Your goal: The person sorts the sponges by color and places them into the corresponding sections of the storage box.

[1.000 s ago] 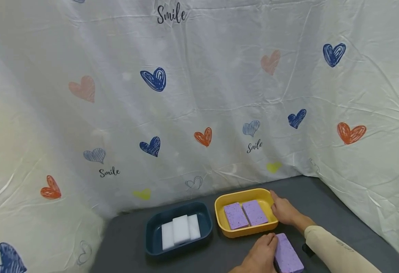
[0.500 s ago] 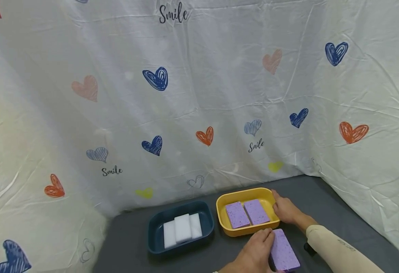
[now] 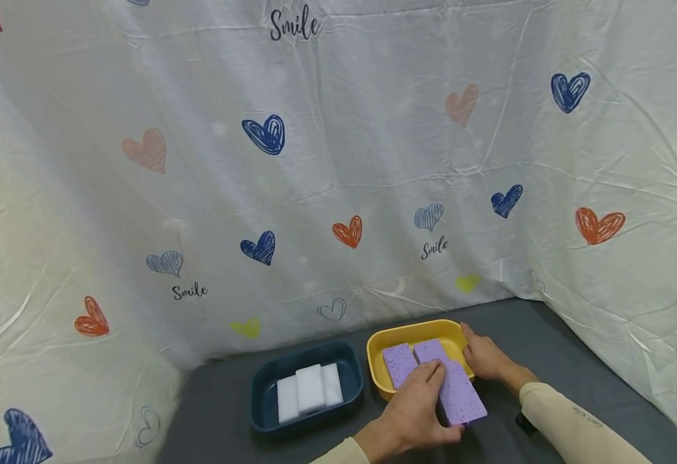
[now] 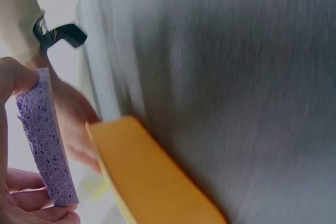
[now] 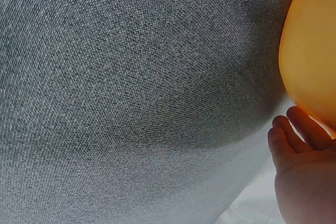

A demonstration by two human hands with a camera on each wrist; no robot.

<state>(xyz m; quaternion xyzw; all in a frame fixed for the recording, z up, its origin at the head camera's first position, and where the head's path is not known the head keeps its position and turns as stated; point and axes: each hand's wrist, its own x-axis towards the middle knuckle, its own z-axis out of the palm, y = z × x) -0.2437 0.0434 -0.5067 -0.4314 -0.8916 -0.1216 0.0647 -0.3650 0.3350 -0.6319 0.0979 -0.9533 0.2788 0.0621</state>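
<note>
My left hand (image 3: 410,409) pinches a purple sponge (image 3: 462,393), thumb at one end and fingers at the other. That sponge is tilted over the front rim of a yellow tray (image 3: 431,328). In the left wrist view the held sponge (image 4: 47,140) shows its porous edge, with the tray's orange-looking wall (image 4: 147,171) beyond it. Two more purple sponges lie in the tray; the left one (image 3: 397,362) shows mostly, the right one (image 3: 429,350) is partly covered. My right hand (image 3: 486,357) holds the tray's right end, its fingers (image 5: 310,129) against the outer wall in the right wrist view.
Left of the yellow tray stands a dark blue tray (image 3: 257,403) with three white sponges (image 3: 309,390) in it. Both trays are on a dark grey cloth surface (image 3: 216,412). A white curtain (image 3: 309,174) printed with hearts hangs behind and at both sides.
My left hand has lifted the purple sponge from the front of the table and carried it up to the yellow tray's front edge. My right hand stays on the tray.
</note>
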